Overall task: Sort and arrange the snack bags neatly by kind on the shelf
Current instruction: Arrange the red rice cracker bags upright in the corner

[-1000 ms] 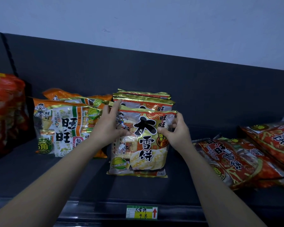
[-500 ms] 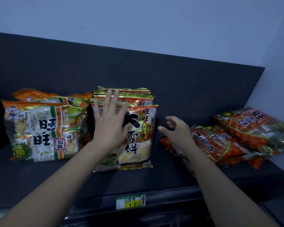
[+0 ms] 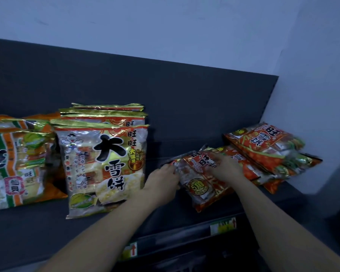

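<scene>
Red snack bag (image 3: 201,178) is being gripped at both ends, lying flat on the dark shelf (image 3: 37,230), right of centre. Left hand (image 3: 161,184) is being closed on the bag's left edge, fingers curled over the crinkled seal. Right hand (image 3: 227,168) is being laid on top of the bag's upper right part, fingers bent down onto the film and partly wrapped round its far side; whether the thumb is under the bag cannot be told.

More red bags (image 3: 267,149) are being left in a loose, overlapping pile just behind and to the right, tilted at mixed angles against the pale side wall (image 3: 312,114). The gripped bag is overlapping the nearest of them.

Gold-topped bags (image 3: 104,163) with large black characters are being kept upright in a front-to-back row at shelf centre, just left of the left hand, not touched by it. Orange-and-green bags (image 3: 14,163) are standing beside that row at the left edge of the view, partly cut off, edges touching or nearly so.

Price tag (image 3: 223,226) is being shown on the shelf's front rail below the gripped bag; a second tag (image 3: 130,251) is sitting lower left on the rail, print too blurred to read.
</scene>
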### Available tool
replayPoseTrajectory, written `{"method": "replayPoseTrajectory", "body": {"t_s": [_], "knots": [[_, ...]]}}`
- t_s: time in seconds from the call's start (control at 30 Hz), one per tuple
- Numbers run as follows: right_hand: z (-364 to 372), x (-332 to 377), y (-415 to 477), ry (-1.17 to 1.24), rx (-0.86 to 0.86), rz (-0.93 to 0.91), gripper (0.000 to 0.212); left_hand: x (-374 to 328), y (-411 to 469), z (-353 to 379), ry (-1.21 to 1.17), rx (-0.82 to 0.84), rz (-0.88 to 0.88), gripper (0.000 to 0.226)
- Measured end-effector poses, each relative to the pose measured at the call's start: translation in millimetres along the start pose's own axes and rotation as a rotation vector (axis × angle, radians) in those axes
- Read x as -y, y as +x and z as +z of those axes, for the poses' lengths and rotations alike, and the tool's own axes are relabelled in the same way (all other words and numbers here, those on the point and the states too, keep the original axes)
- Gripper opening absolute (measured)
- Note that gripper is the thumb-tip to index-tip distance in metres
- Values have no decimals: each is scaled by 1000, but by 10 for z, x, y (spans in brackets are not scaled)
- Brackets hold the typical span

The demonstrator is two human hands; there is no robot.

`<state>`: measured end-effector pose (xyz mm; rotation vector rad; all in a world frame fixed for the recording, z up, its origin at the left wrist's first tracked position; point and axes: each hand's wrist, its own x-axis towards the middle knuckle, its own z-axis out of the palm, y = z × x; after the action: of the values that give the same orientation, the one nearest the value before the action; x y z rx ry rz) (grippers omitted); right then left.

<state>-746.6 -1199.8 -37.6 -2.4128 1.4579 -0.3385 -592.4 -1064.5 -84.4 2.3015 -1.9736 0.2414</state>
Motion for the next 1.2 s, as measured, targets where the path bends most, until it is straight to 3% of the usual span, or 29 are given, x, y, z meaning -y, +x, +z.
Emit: {"method": "replayPoseTrajectory", "body": {"t_s": [0.17,0.33,0.57,0.63,0.67,0.73,0.77,0.83,0.97,1.07,1.2], "knots": [[-26,-385,363,-75,89,83,76,-187,372,195,-237,182,-195,45],[-63,-542,605,-143,122,122,73,-274,652,274,-652,185,-513,54],[-60,-644,798,88,155,168,66,-332,845,290,-1219,-23,-1001,88],[-44,-655,838,163,147,176,50,-254,862,325,-1446,-31,-1068,93],[-43,-648,858,197,131,166,39,-210,864,339,-1565,-17,-1064,87],[-34,-604,891,272,79,141,26,-151,886,331,-1750,-20,-1043,47],[-22,-574,905,309,50,126,22,-127,906,305,-1782,-42,-1039,32],[0,-510,945,413,-26,98,15,-68,980,239,-1759,-148,-1027,27],[7,-393,1056,750,-163,25,22,82,1125,90,-1634,-513,-887,54],[60,-284,1094,839,-131,-4,6,197,1133,60,-1332,-697,-765,63],[286,-255,1183,767,-42,39,16,305,1120,147,-1233,-593,-710,82]]}}
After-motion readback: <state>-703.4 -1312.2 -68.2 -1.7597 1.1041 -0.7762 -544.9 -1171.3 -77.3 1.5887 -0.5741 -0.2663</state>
